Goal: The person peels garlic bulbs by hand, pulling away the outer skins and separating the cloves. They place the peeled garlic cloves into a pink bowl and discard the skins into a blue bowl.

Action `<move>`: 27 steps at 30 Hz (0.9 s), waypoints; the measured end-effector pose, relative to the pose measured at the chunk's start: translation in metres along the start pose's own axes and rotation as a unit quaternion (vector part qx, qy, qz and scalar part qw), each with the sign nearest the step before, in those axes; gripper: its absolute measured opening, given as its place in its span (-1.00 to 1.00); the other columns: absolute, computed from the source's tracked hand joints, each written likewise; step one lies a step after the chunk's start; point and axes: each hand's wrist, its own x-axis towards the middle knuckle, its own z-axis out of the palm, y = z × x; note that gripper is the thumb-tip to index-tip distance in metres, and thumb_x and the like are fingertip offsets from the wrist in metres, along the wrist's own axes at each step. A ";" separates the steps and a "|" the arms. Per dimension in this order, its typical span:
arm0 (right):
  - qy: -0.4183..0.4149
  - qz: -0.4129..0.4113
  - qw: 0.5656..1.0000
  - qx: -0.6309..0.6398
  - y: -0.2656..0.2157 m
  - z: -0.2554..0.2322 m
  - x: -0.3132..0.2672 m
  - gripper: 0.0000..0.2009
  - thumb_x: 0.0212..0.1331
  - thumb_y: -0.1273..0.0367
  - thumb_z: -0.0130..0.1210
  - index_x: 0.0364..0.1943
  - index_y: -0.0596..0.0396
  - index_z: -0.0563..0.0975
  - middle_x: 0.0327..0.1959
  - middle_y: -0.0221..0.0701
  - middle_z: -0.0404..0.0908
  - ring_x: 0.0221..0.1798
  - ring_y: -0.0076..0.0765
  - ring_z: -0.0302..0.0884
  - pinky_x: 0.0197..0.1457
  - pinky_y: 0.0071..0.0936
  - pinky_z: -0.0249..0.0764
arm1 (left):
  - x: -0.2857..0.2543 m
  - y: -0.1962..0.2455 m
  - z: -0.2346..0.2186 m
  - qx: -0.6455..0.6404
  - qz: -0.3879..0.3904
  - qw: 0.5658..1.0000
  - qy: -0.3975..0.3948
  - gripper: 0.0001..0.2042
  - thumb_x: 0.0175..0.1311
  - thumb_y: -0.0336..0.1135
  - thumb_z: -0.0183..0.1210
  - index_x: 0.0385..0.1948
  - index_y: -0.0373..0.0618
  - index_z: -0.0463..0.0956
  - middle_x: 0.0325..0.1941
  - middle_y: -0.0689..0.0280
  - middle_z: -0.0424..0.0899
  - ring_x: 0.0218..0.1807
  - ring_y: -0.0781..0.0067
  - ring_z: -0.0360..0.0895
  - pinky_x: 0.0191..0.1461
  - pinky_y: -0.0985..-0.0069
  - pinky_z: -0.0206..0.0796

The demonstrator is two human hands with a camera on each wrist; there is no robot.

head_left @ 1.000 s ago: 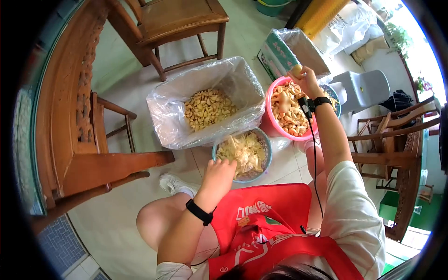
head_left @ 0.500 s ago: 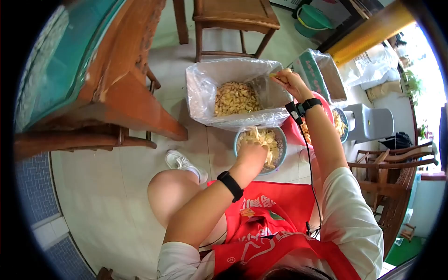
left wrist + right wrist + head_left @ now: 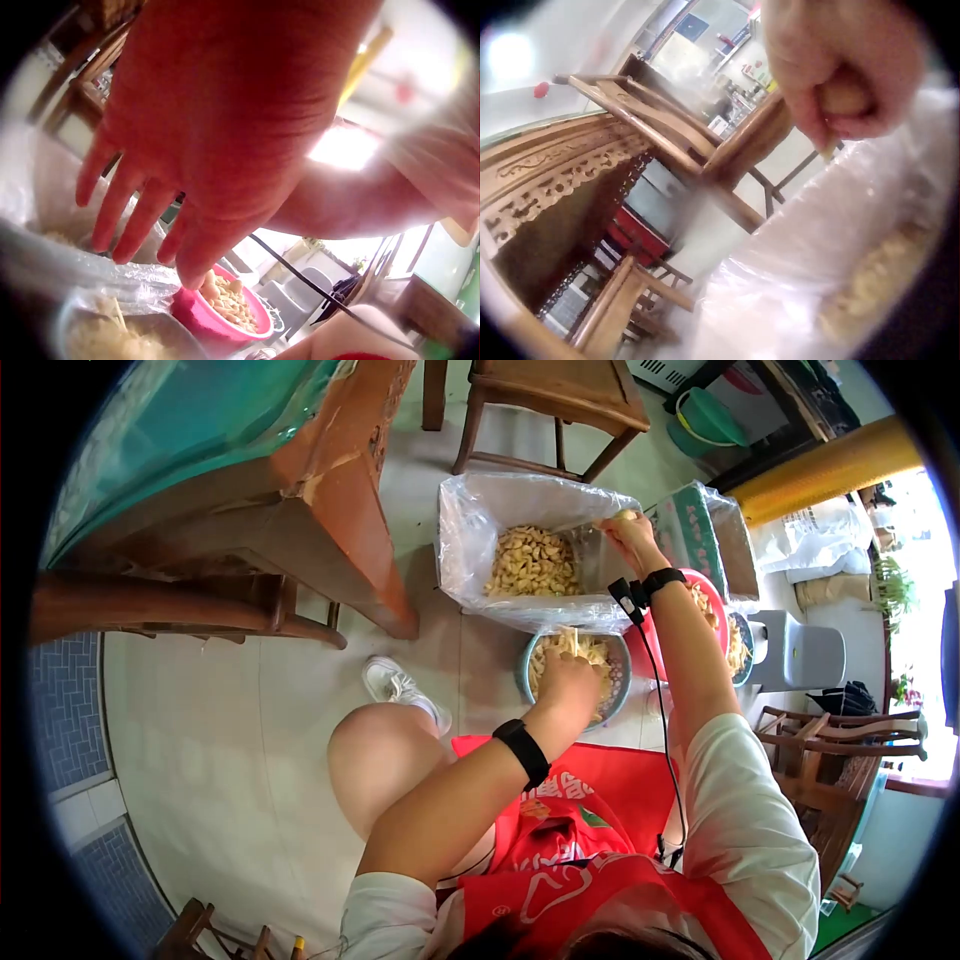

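Note:
My right hand [image 3: 632, 538] grips a pale, roundish piece [image 3: 845, 97] over the right end of a box lined with clear plastic [image 3: 462, 545]. In the right wrist view its fingers curl round the piece. A heap of pale yellow pieces [image 3: 532, 562] lies inside the box. Nearer me, my left hand [image 3: 568, 692] is over a blue basin [image 3: 627, 678] of thin pale strips [image 3: 580, 644]. The left wrist view shows its fingers hanging loosely straight, with nothing held.
Beneath my right forearm stands a pink basin [image 3: 214, 330] of brownish pieces. Beyond it are a green carton [image 3: 687, 525] and a grey plastic stool [image 3: 805, 650]. A wooden chair [image 3: 560, 400] stands behind the box; a heavy wooden table [image 3: 350, 550] is on the left.
My right hand has moved left from above the pink basin to the lined box, carrying the piece. My left hand has shifted further over the blue basin. The head view has turned left.

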 end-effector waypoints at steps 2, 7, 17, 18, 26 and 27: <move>0.017 -0.008 0.999 -0.037 0.000 0.002 0.001 -0.69 -0.16 0.59 0.27 -0.33 0.12 0.38 -0.52 -0.50 0.44 -0.53 -0.57 0.42 -0.47 -0.68 0.43 | 0.002 -0.001 0.005 -0.006 0.001 1.000 -0.006 -0.87 0.06 -0.38 0.07 -0.40 -0.01 0.60 -0.40 0.28 0.66 -0.20 0.29 0.58 -0.04 0.34 0.28; 0.036 -0.050 0.998 -0.033 0.002 0.008 0.004 -0.65 -0.23 0.58 0.21 -0.27 0.16 0.37 -0.53 -0.49 0.41 -0.59 -0.58 0.36 -0.57 -0.66 0.33 | 0.003 0.001 -0.004 -0.029 -0.002 0.999 -0.029 -0.87 0.06 -0.39 0.07 -0.40 -0.03 0.60 -0.41 0.27 0.65 -0.20 0.29 0.58 -0.04 0.35 0.28; -0.053 0.005 0.991 0.123 -0.006 0.006 -0.008 -0.81 0.06 0.40 0.08 -0.25 0.18 0.43 -0.46 -0.33 0.51 -0.47 -0.40 0.47 -0.41 -0.52 0.43 | 0.007 -0.007 -0.023 -0.022 -0.050 0.998 -0.036 -0.87 0.09 -0.38 0.06 -0.37 -0.05 0.58 -0.40 0.25 0.65 -0.19 0.28 0.58 -0.11 0.30 0.30; -0.062 0.026 0.973 0.221 -0.016 0.009 -0.025 -0.80 0.12 0.33 0.06 -0.28 0.18 0.44 -0.45 -0.31 0.52 -0.42 -0.33 0.50 -0.36 -0.42 0.46 | 0.009 -0.010 -0.025 0.000 -0.069 0.998 0.005 -0.86 0.09 -0.37 0.06 -0.35 -0.06 0.58 -0.40 0.24 0.65 -0.18 0.26 0.58 -0.11 0.28 0.31; -0.217 0.131 0.904 0.344 -0.034 -0.018 -0.144 -0.61 0.23 0.00 -0.01 -0.18 0.04 0.47 -0.38 -0.36 0.52 -0.30 -0.36 0.47 -0.23 -0.44 0.39 | 0.038 -0.027 -0.055 -0.193 -0.114 0.936 0.271 -0.75 0.15 -0.28 0.20 -0.20 -0.23 0.52 -0.21 0.13 0.62 -0.19 0.17 0.58 -0.12 0.26 0.42; -0.194 0.141 0.911 0.336 -0.039 -0.018 -0.169 -0.60 0.24 -0.02 -0.02 -0.16 0.03 0.47 -0.38 -0.39 0.52 -0.31 -0.38 0.46 -0.24 -0.44 0.38 | 0.041 -0.025 -0.049 -0.243 -0.093 0.900 0.350 -0.72 0.15 -0.28 0.23 -0.17 -0.24 0.52 -0.18 0.13 0.62 -0.19 0.20 0.59 -0.13 0.31 0.44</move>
